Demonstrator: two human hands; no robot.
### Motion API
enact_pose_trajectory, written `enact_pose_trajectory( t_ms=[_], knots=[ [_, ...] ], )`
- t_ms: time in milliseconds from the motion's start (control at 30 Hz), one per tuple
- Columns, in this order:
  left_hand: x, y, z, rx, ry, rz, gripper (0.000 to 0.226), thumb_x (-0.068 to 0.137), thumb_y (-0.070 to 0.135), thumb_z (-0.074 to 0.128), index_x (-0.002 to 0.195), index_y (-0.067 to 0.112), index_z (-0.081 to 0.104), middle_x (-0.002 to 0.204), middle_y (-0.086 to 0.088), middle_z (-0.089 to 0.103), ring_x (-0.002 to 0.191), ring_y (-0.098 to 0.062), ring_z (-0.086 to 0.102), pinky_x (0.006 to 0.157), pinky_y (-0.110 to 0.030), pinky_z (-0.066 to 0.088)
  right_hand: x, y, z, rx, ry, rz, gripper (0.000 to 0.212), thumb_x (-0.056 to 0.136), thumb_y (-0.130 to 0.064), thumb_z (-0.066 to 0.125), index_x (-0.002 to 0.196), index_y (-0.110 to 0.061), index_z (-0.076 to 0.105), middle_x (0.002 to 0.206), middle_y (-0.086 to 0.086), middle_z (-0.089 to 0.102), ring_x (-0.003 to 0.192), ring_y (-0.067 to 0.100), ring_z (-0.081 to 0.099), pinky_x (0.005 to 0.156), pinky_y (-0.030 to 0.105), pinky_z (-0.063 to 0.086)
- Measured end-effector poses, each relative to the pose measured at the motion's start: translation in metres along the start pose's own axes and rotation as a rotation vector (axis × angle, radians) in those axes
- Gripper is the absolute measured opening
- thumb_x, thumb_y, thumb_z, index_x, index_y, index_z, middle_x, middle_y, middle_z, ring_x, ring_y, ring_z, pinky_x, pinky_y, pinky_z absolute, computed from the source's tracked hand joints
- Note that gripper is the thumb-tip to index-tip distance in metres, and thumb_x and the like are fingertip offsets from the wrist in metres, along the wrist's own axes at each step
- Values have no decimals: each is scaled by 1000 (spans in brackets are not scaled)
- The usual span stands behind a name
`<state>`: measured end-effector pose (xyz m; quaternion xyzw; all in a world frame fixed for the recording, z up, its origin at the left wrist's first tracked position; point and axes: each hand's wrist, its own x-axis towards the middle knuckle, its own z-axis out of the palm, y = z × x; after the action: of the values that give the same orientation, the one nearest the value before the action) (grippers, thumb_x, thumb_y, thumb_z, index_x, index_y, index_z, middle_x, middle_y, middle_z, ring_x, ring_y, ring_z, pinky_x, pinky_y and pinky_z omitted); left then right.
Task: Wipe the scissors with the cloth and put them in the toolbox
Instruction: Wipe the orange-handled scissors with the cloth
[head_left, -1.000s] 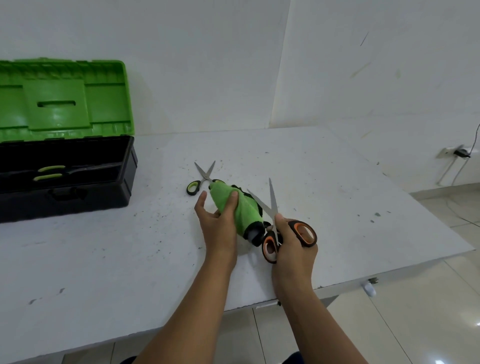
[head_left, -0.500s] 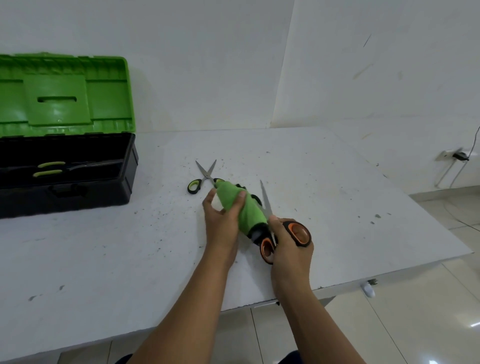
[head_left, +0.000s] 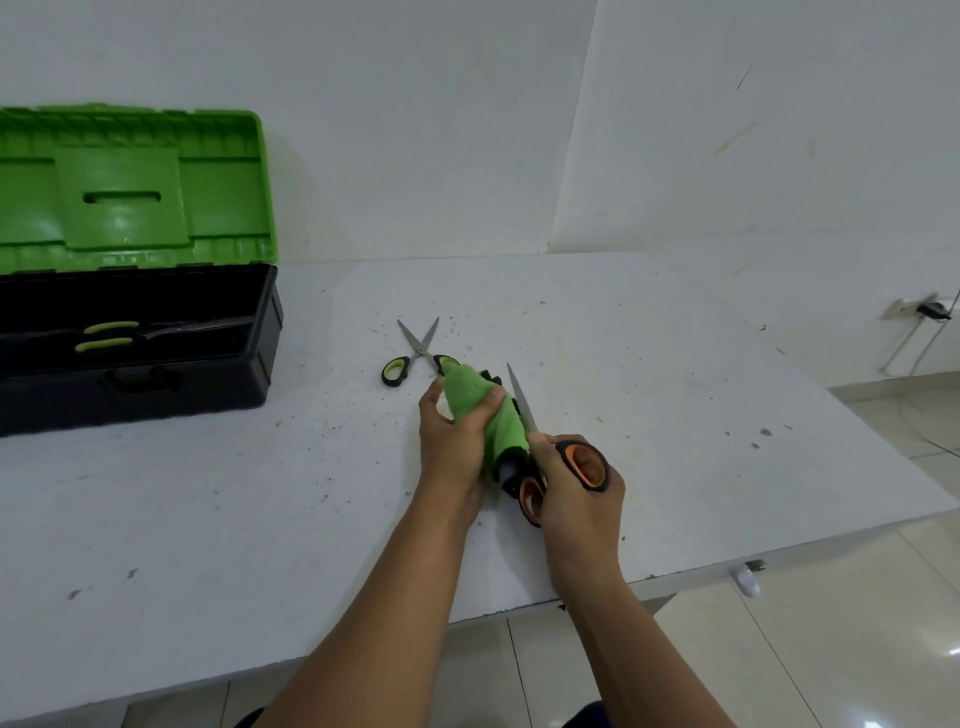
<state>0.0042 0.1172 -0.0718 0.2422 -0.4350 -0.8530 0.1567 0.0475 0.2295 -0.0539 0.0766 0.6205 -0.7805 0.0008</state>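
1. Since a second ago the free blade has swung in close beside the green cloth (head_left: 485, 415), and my left hand (head_left: 457, 441) has slid the cloth up the other blade.
2. These orange-handled scissors (head_left: 563, 467) look to me stiff and light, with sharp edges; the handle loops are the safe hold.
3. They sit just above the white table (head_left: 260, 519), well apart from the open toolbox (head_left: 260, 343).
4. My left fingers curl round the cloth, pinching the blade through it.
5. My right hand (head_left: 576, 499) grips the handles, fingers curled.
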Motion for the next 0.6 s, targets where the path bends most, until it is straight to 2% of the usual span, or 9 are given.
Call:
enact_pose_trajectory(
  t_ms=[67, 133, 200, 233, 333, 433, 533, 600],
  knots=[
    [0, -1, 2, 32, -28, 0, 77, 83, 18, 89, 147, 30, 47, 125, -7, 70, 106, -25, 75, 86, -42, 65, 2, 1, -3, 28, 42, 29, 28, 90, -24, 80, 64, -19, 71, 71, 2, 68, 73, 17, 67, 72, 36, 57],
    [-5, -4, 1, 169, -118, 28, 82, 80, 27, 92, 148, 30, 47, 125, -6, 72, 108, -23, 76, 94, -44, 63, 5, 1, -4, 69, 67, 79, 20, 89, -27, 82, 73, -19, 73, 76, 6, 70, 75, 20, 68, 70, 38, 57],
    [-10, -7, -2, 290, -212, 54, 84, 76, 34, 93, 147, 28, 49, 121, -4, 75, 104, -20, 77, 93, -42, 64, 10, 0, -3, 99, 87, 122, 19, 88, -30, 83, 87, -14, 73, 81, 10, 71, 74, 24, 68, 65, 37, 56],
    [-11, -7, -3, 303, -223, 61, 82, 77, 33, 93, 147, 27, 49, 119, -5, 76, 103, -20, 78, 92, -41, 64, 11, 0, -2, 99, 83, 126, 19, 89, -28, 82, 85, -13, 72, 79, 10, 69, 70, 23, 67, 61, 37, 56],
    [-8, -6, -1, 224, -123, 53, 71, 84, 18, 89, 140, 33, 48, 120, -6, 73, 102, -22, 77, 88, -40, 64, 10, 1, -1, 54, 45, 85, 24, 91, -24, 79, 70, -17, 70, 71, 7, 65, 68, 22, 62, 62, 36, 53],
    [-1, -3, 4, 101, -28, 6, 73, 82, 14, 89, 136, 37, 46, 124, -7, 69, 105, -26, 75, 84, -41, 64, 5, -1, -2, 31, 23, 49, 29, 91, -22, 79, 65, -19, 68, 69, 4, 63, 71, 19, 61, 68, 36, 53],
    [4, 0, 9, 92, 9, 2, 71, 82, 14, 89, 134, 36, 46, 122, -6, 68, 104, -25, 74, 79, -39, 64, 5, 0, -5, 58, 54, 83, 21, 89, -24, 81, 72, -16, 72, 75, 6, 71, 78, 21, 70, 77, 39, 59],
    [10, 7, 10, 30, 72, 5, 69, 84, 14, 88, 136, 32, 46, 123, -5, 67, 104, -24, 72, 80, -38, 62, 2, 2, -7, 75, 87, 119, 20, 85, -26, 85, 82, -10, 72, 79, 8, 71, 82, 26, 70, 78, 39, 59]
  ],
)
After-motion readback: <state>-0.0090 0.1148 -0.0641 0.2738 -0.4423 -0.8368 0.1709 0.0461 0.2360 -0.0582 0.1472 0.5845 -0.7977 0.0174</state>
